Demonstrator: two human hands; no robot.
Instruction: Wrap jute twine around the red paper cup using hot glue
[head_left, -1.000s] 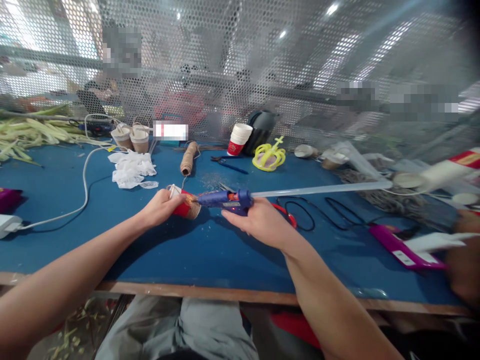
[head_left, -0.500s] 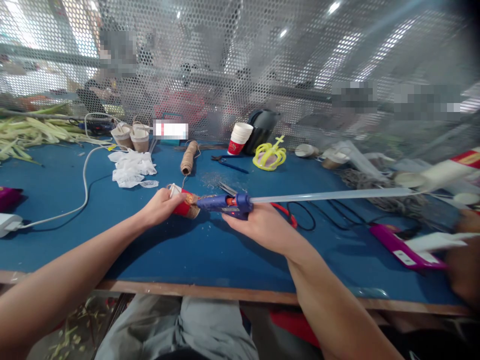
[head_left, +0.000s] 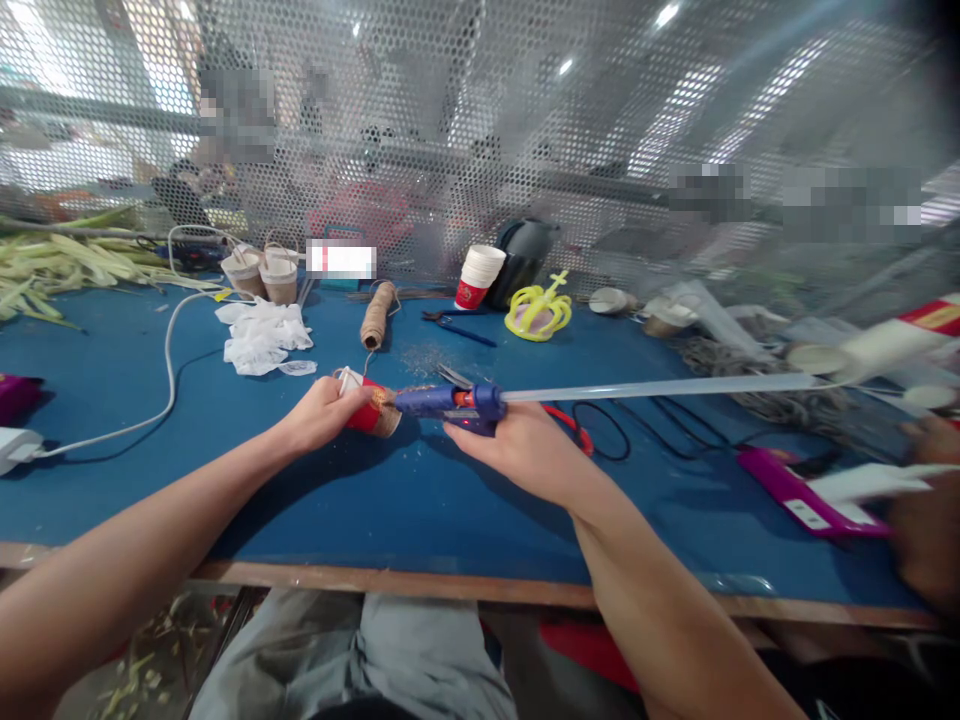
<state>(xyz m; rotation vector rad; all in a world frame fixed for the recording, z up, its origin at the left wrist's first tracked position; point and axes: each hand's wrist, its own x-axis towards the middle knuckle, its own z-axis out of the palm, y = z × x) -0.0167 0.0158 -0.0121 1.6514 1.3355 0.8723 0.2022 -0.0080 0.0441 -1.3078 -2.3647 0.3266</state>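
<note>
My left hand (head_left: 324, 412) is closed around a red paper cup (head_left: 365, 415) lying on its side in the air above the table, its base end wrapped with brown twine. In my right hand (head_left: 525, 448) is a blue hot glue gun (head_left: 450, 402), its nozzle at the twine-wrapped end of the cup; whether it touches, I cannot tell. A long clear glue stick (head_left: 660, 388) sticks out of the gun's back toward the right. Beyond the cup lies a spool of twine (head_left: 376, 318), with a strand running down toward the cup. Scissors (head_left: 454, 376) lie partly hidden behind the gun.
Blue-handled pliers (head_left: 459, 328), stacked paper cups (head_left: 481, 275) and a yellow crown-shaped piece (head_left: 538, 312) stand toward the back. Crumpled white gloves (head_left: 264, 335) and two twine-wrapped cups (head_left: 279, 276) are at left. A purple power strip (head_left: 806, 492) lies at right, near another person's blurred hand (head_left: 930, 510).
Almost nothing differs. The glue gun and its stick have shifted very slightly, with the nozzle still at the cup's wrapped end; my left hand keeps its hold.
</note>
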